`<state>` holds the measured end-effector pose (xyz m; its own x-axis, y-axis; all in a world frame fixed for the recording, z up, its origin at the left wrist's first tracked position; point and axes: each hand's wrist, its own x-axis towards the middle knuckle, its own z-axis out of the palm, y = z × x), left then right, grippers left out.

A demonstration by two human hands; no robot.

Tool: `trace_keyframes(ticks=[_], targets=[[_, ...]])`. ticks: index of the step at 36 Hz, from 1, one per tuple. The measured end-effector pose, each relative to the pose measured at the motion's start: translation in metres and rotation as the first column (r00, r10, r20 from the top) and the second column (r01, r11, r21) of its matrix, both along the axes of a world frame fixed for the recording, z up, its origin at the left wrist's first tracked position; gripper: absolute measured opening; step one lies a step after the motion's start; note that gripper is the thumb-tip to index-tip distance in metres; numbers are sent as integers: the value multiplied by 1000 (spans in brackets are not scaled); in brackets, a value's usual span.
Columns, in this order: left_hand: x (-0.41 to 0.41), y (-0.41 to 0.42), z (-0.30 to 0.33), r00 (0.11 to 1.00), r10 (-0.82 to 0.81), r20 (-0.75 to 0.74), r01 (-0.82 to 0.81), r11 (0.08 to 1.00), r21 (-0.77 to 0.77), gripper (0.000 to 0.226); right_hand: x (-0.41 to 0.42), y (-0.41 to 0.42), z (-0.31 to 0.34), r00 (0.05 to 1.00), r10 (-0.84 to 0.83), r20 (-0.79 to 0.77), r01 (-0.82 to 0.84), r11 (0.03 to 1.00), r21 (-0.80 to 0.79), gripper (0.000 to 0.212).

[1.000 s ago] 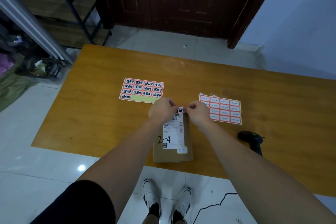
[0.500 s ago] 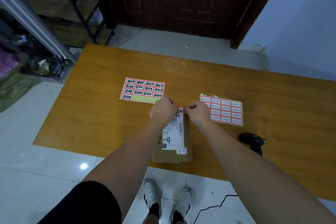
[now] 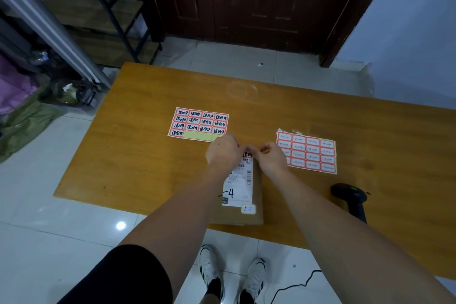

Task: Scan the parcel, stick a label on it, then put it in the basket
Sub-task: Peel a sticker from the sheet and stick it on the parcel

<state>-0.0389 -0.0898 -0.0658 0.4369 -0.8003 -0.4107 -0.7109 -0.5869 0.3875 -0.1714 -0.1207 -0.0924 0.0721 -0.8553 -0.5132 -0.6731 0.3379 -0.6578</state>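
A brown cardboard parcel (image 3: 257, 195) with a white shipping slip lies at the near edge of the wooden table (image 3: 148, 160). Both hands meet over its far end. My left hand (image 3: 223, 152) and my right hand (image 3: 272, 155) pinch a small red-bordered label (image 3: 247, 155) between their fingertips, low against the top of the shipping slip. My left forearm hides the parcel's left side. No basket shows on the table.
A sheet of red labels with black writing (image 3: 198, 124) lies beyond my left hand. A second red label sheet (image 3: 308, 153) lies to the right. A black handheld scanner (image 3: 351, 198) rests at the table's near right, its cable on the floor. Shelves and bags stand at left.
Both hands stay pinched on the label over the parcel's far end. My left hand has shifted slightly and covers more of the label. The parcel has not moved.
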Motion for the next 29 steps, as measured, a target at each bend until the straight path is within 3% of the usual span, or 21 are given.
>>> trace_keyframes(ticks=[10,19,21,26,29], targets=[[6,4,-2,997,-7,-82,3,999,-47,21,-2,1,3,995,74,-64,-80,993,-92,28],[12,21,-2,983,-46,-175,20,988,-152,33,-3,19,1,981,148,-122,-166,975,-150,44],[11,21,-4,982,-28,-186,0,988,-152,34,-3,21,-2,988,125,-96,-139,977,-161,47],[11,26,-7,966,-22,-257,-33,977,-210,33,-7,24,-1,998,5,59,0,996,-84,25],[15,32,-6,958,-65,-278,-6,969,-246,32,-11,24,-1,982,-83,170,87,996,-19,24]])
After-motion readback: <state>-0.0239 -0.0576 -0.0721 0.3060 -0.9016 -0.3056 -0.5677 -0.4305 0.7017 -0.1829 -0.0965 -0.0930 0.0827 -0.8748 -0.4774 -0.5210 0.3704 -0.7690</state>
